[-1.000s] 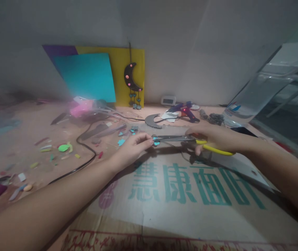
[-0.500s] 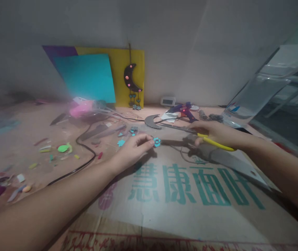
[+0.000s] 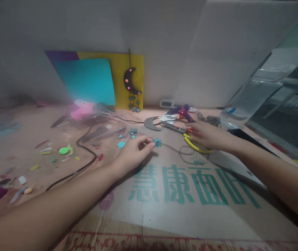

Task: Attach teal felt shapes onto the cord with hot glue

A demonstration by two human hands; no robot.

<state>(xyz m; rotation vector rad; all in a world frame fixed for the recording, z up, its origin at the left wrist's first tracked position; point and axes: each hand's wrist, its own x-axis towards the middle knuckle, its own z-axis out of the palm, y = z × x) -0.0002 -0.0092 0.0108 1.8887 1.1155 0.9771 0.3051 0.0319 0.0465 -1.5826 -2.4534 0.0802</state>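
My left hand [image 3: 134, 151] is stretched out over the cardboard sheet [image 3: 191, 209], and its thumb and fingertips pinch a small teal flower cut-out [image 3: 157, 142]. To the right, my right hand [image 3: 208, 136] rests low on the table with its fingers closed over the yellow handles of a pair of scissors [image 3: 191, 143]. The blades lie on the surface and point toward the back left. More small teal cut-outs [image 3: 121, 143] lie just left of my left hand.
A glue gun [image 3: 183, 111] with a red light and a grey crescent [image 3: 151, 123] lie behind the scissors. A black cable [image 3: 84, 153] runs at the left among coloured scraps. Coloured sheets [image 3: 86, 82] and a moon hanging [image 3: 130, 82] lean on the wall. A plastic bottle [image 3: 245, 101] lies at the right.
My right hand has moved the scissors away from the teal cut-out, back to the right and down onto the table. My left hand has stayed put with the cut-out.
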